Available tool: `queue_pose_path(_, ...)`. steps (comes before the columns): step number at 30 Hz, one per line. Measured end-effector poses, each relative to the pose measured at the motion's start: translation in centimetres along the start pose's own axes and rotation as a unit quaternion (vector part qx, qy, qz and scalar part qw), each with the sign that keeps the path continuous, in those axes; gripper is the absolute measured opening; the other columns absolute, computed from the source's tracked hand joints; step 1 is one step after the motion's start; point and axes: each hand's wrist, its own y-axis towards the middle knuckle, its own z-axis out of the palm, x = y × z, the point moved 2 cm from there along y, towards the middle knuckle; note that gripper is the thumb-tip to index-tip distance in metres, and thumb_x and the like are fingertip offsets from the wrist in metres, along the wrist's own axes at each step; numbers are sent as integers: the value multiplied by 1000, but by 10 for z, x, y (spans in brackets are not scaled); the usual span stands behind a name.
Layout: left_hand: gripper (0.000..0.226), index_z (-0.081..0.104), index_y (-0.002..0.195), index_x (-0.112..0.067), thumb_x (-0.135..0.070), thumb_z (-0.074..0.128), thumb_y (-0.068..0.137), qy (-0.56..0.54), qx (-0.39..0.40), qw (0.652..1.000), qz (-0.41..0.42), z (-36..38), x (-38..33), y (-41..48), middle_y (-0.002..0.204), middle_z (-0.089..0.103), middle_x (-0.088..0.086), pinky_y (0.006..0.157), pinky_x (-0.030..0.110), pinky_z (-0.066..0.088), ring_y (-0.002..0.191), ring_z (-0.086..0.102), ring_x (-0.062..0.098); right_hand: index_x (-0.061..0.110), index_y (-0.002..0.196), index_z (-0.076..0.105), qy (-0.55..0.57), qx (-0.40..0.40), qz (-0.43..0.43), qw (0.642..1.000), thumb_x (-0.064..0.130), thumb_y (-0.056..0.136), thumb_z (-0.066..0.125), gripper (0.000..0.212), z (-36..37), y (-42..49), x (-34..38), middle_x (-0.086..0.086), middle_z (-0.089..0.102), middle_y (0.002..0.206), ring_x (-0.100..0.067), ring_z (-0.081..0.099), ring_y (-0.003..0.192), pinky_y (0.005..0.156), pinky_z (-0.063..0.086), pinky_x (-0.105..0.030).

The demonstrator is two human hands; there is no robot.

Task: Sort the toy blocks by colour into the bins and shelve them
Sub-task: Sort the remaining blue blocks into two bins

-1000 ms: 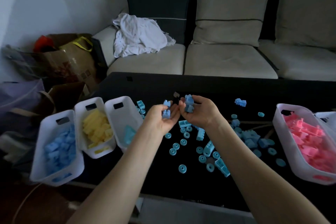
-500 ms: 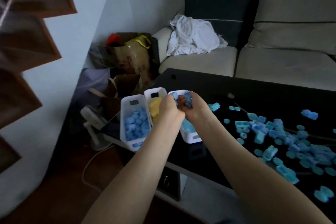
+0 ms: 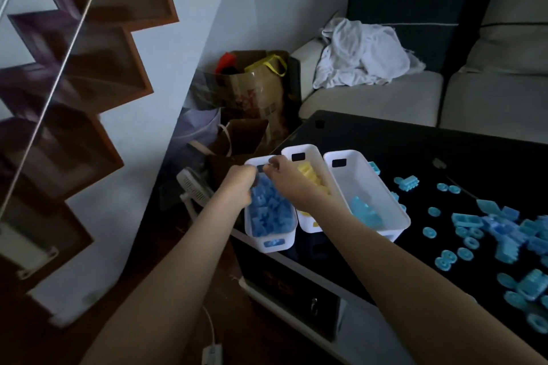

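Three white bins stand side by side at the black table's left end. The left bin [image 3: 268, 247] holds darker blue blocks [image 3: 267, 213], the middle bin [image 3: 301, 149] yellow blocks [image 3: 311, 175], and the right bin [image 3: 394, 210] a few light blue pieces [image 3: 364, 213]. Both my hands hover over the far end of the left bin. My left hand [image 3: 240, 184] is a closed fist, and what it grips is hidden. The fingers of my right hand [image 3: 284, 175] curl downward, and I cannot see a block in them. Several loose light blue pieces [image 3: 504, 231] lie scattered on the table at the right.
A brown zigzag wall shelf [image 3: 89, 68] fills the left. Paper bags [image 3: 255, 89] and a small white fan [image 3: 194, 190] crowd the floor beyond the table's [image 3: 415, 151] left end. A sofa with a white cloth [image 3: 361, 53] stands behind. A cable runs across the floor below.
My view swung left, from the table's middle to the bins. Both hands carried blue blocks leftward, past the right bin, to above the left bin. The blocks no longer show in my fingers.
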Motion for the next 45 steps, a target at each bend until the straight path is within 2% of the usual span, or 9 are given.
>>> queue_pose_path(5,40,45,135,1,-18,40,100,-103,65,992,5,4,5,0,131,52,17,103,33,41,124,50,29,13,147,22,-11,36,-16,999,34,100,37,54,7,4,1,-5,24,152,-26,32,135,105,33,-36)
queue_pose_path(11,38,51,132,-12,-28,44,99,-42,41,996,63,0,-5,-4,134,52,10,98,32,36,123,48,23,13,144,32,-48,66,-31,996,24,101,30,44,-1,0,-3,-10,36,146,-27,36,133,111,30,-42)
queue_pose_path(17,30,59,119,-16,-15,40,95,160,-13,956,247,29,-10,-42,124,57,7,94,34,44,111,54,24,9,132,48,-88,38,-70,993,8,96,40,37,-31,-25,-2,0,52,125,-13,46,118,96,39,-27)
queue_pose_path(20,28,59,115,-16,-12,38,97,244,10,902,357,70,-1,-73,118,59,3,86,16,32,112,53,20,1,129,50,-159,4,-88,983,6,95,42,35,-62,-45,-4,-12,57,122,-19,52,112,73,40,-17)
queue_pose_path(24,28,60,112,-18,-13,36,98,273,107,867,403,128,13,-111,114,62,0,79,14,32,107,55,14,-5,125,51,-231,-42,-47,971,4,97,38,32,-122,-78,-23,-18,57,116,-13,48,88,68,37,-12)
queue_pose_path(30,28,60,113,-18,-9,39,97,294,270,805,439,197,48,-149,105,62,-4,62,5,35,91,56,9,5,116,61,-309,-105,23,945,13,95,47,27,-208,-131,-69,-14,64,114,-19,57,97,72,31,-20)
queue_pose_path(35,31,50,123,-24,-10,38,99,219,347,820,400,240,72,-164,109,65,-4,57,11,41,83,61,4,13,119,61,-354,-183,114,910,8,95,43,31,-287,-172,-122,-8,62,119,-23,60,102,84,47,-29)
queue_pose_path(41,37,48,131,-26,-11,40,98,445,378,674,452,286,98,-164,124,52,2,66,33,46,82,57,18,20,136,47,-369,-140,166,904,4,95,41,45,-323,-200,-160,-7,46,139,-24,48,121,92,42,-31)
queue_pose_path(45,38,47,131,-27,-14,44,95,555,338,599,468,306,109,-157,131,47,3,94,38,35,118,45,24,23,142,41,-376,-111,125,911,4,97,38,49,-317,-195,-173,-2,38,145,-20,33,135,105,30,-29)
